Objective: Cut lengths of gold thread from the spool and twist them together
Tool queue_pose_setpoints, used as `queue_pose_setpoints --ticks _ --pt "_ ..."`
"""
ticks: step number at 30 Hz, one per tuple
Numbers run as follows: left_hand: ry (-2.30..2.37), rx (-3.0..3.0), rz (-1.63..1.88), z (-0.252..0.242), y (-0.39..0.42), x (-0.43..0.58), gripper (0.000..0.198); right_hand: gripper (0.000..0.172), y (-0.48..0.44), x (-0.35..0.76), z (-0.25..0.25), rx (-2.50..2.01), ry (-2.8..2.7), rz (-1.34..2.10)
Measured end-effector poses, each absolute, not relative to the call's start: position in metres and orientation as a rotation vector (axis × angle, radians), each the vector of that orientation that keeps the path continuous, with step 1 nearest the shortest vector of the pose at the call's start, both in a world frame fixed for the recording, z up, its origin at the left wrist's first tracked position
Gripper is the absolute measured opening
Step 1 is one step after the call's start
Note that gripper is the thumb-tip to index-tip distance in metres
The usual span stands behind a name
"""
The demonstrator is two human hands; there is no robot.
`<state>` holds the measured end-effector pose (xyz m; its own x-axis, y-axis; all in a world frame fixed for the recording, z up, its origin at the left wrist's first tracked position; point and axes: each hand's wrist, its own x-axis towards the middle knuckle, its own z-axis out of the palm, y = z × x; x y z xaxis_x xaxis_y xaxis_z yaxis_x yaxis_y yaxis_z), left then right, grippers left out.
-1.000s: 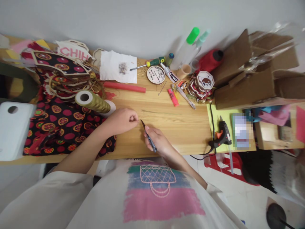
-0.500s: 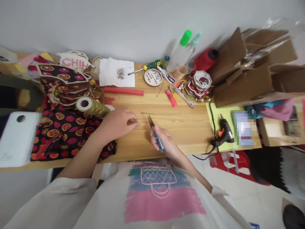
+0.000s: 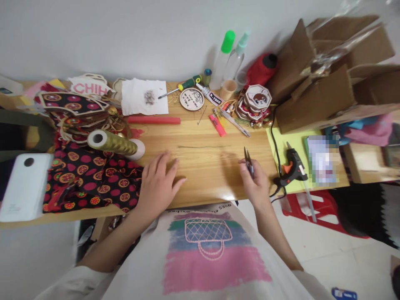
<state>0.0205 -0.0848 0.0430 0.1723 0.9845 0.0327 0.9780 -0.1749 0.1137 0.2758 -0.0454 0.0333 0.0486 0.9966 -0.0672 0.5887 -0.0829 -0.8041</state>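
My left hand (image 3: pixel 158 182) rests on the wooden table (image 3: pixel 200 179) with its fingers spread, holding nothing. Just beside it lies dark cloth (image 3: pixel 103 179) with a fruit print. A spool of olive-green thread (image 3: pixel 114 143) stands tilted in the view behind that hand. My right hand (image 3: pixel 256 183) is closed around small snips (image 3: pixel 249 162), whose dark pointed blades stick out forward, slightly apart. The grip hides most of their handles. Between and beyond my hands, a thin piece of green thread (image 3: pixel 201 146) lies stretched across the table, touched by neither hand.
Along the back are a red stick (image 3: pixel 154 120), white paper (image 3: pixel 144 98), a screwdriver (image 3: pixel 181 86), a glue tube (image 3: pixel 210 94) and bottles (image 3: pixel 234 58). To the right are a glue gun (image 3: pixel 292 168) and a cardboard box (image 3: pixel 321 91). A white power bank (image 3: pixel 26 187) lies left.
My right hand has moved right with the snips, away from the thread. My left hand has lowered from a curled pose and spread onto the table. The view has shifted slightly.
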Motion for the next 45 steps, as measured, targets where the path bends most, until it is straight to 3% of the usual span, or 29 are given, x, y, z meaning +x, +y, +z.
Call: queue_pose_setpoints --ticks 5,11,45 --pt "2.067 2.304 0.170 0.036 -0.088 0.025 0.048 0.024 -0.046 0.281 0.023 -1.735 -1.924 0.408" --pt "2.079 2.303 0.169 0.036 -0.083 0.027 0.047 0.033 -0.047 0.283 0.012 -1.654 -2.113 0.182" --pt "2.137 2.283 0.164 0.034 -0.081 0.036 0.046 0.045 -0.044 0.262 0.025 -2.072 -2.420 0.042"
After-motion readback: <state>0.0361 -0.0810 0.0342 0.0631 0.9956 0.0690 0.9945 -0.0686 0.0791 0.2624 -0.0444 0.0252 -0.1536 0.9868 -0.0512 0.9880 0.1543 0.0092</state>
